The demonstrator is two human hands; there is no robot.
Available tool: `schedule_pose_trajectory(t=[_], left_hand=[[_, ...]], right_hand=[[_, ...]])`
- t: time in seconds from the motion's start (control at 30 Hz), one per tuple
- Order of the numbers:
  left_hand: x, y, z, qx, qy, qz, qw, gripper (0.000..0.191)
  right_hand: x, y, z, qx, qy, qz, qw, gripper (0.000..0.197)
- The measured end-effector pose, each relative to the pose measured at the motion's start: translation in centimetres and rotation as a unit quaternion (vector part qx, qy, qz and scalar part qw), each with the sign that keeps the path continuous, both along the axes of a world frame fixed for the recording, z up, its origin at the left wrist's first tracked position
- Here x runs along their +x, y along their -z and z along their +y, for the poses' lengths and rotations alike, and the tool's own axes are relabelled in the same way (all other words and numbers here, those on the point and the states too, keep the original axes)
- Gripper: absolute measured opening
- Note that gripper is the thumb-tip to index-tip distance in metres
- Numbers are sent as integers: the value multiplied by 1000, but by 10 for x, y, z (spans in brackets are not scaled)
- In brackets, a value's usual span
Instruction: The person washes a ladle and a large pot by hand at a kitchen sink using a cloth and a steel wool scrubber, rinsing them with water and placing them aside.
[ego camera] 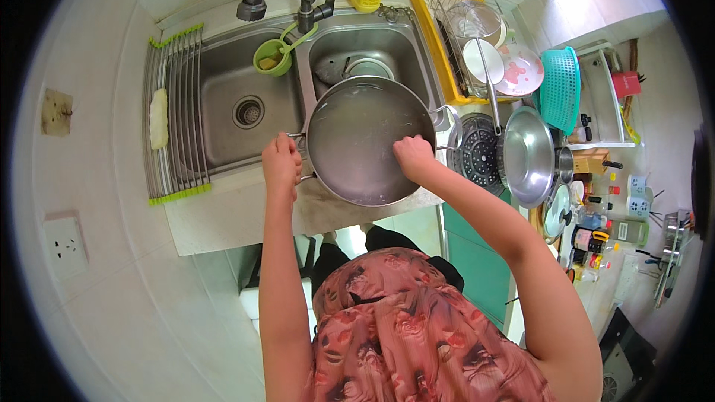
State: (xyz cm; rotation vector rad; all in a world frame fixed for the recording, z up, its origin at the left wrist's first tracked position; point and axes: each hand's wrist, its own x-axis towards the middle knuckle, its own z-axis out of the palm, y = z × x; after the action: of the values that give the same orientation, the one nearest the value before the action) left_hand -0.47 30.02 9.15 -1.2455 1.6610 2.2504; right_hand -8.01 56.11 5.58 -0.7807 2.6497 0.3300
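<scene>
A wide stainless-steel pot (pixel 363 139) with two loop handles sits in front of me, over the front rim of the double sink (pixel 306 61) and the counter edge. My left hand (pixel 282 166) is closed around the pot's left handle. My right hand (pixel 414 157) reaches inside the pot near its right wall, fingers curled downward. Whatever it may hold is hidden beneath the fingers. Whitish streaks and spots mark the pot's grey inside. The right handle (pixel 455 125) is free of any hand. Behind the pot, a bowl (pixel 370 68) lies in the right basin.
A dark faucet (pixel 304 3) carries a hanging green strainer cup (pixel 273 57). The roll-up drying rack (pixel 179 117) spans the left basin's side. To the right stand a dish rack (pixel 447 39), a steamer plate (pixel 477 151), a metal basin (pixel 529 156) and a teal basket (pixel 559 89).
</scene>
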Motion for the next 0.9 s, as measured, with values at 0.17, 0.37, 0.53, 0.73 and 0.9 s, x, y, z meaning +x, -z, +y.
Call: schedule_pose_trajectory(t=[0.17,0.37,0.53,0.73,0.9], left_hand=[[1,3,0,1,2,14,1000,30],[-2,-2,-1,6,-3,12,1000,32],[-4,0,-1,11,-9,7,1000,32],[0,0,0,39,-24,22,999,32],[3,-3,1,8,-2,18,1000,33]], right_hand=[[-18,34,-17,-127,125,16,984,6],[-23,42,-66,-259,74,34,962,8],[10,34,-76,-242,-59,-78,965,13],[19,10,-10,-231,-118,-190,947,10],[-16,23,2,-197,-67,-21,978,10]])
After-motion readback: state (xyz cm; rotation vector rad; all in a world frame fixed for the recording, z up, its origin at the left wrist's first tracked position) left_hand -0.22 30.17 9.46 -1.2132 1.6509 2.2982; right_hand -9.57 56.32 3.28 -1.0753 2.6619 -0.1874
